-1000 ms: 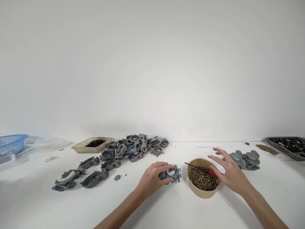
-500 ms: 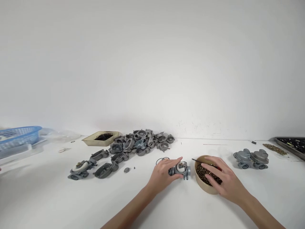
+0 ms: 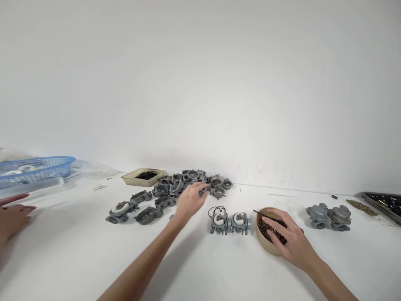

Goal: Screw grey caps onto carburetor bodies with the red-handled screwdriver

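Note:
My left hand (image 3: 191,200) reaches over the front of a heap of grey carburetor float bowls (image 3: 163,190), fingers stretched out and apart beside one bowl; whether they touch it I cannot tell. In my right hand (image 3: 293,240) is a thin dark screwdriver (image 3: 269,218), its tip pointing left over a round tan bowl (image 3: 268,246) of small brass parts (image 3: 266,230). Between my hands two carburetor bodies (image 3: 220,221) stand side by side, white floats facing up. Thin black O-rings (image 3: 216,210) lie just behind them.
Two assembled carburetors (image 3: 328,216) stand at the right, near loose brass pieces (image 3: 361,207) and a dark tray (image 3: 384,207). Another float-topped body (image 3: 121,211) sits left, before a cream tray (image 3: 128,179) of black rings. Another person's hand (image 3: 14,217) shows at far left by a blue basket (image 3: 62,167).
My left hand has let go of the carburetor body and moved left and away to the float bowls. My right hand stays over the bowl with the screwdriver. Another person's hand has come into view.

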`<action>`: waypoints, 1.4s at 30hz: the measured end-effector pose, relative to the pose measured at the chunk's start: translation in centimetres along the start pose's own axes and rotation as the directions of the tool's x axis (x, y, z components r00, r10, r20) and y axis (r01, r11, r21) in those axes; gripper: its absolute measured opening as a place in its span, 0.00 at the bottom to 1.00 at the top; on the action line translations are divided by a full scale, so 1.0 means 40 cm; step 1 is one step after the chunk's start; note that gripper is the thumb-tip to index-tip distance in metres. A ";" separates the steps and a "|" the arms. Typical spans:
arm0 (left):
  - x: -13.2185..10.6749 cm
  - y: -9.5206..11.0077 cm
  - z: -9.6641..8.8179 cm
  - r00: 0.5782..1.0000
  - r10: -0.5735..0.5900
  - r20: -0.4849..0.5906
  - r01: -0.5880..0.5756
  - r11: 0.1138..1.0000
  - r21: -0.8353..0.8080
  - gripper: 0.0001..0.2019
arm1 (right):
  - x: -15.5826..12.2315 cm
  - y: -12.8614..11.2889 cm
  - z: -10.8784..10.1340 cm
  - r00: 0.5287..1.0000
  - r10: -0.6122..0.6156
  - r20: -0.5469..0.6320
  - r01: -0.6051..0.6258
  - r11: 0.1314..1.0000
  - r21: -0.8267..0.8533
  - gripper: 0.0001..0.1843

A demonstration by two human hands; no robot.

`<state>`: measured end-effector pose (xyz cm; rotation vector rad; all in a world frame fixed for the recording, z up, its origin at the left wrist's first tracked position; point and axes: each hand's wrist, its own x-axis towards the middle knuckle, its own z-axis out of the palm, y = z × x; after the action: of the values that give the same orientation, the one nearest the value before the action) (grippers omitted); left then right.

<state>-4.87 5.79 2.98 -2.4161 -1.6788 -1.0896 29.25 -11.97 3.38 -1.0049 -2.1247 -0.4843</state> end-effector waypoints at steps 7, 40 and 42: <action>0.029 -0.145 -0.030 0.984 -0.177 -0.011 0.177 0.976 0.125 0.17 | -0.020 0.017 0.002 0.996 0.090 -0.015 -0.089 0.995 0.050 0.20; -0.019 0.027 -0.014 0.989 -0.137 -0.049 0.030 0.520 -0.854 0.24 | 0.008 -0.024 0.039 0.858 0.500 0.116 -0.475 0.688 0.549 0.19; -0.054 0.092 -0.011 0.998 -0.055 -0.017 0.009 0.449 -0.893 0.21 | 0.049 -0.045 0.050 0.788 0.573 0.224 -0.543 0.476 0.692 0.28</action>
<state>-2.47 2.29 3.49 -2.7547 -1.2402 -2.5570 26.10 -10.91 3.47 -1.0829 -1.5420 0.6537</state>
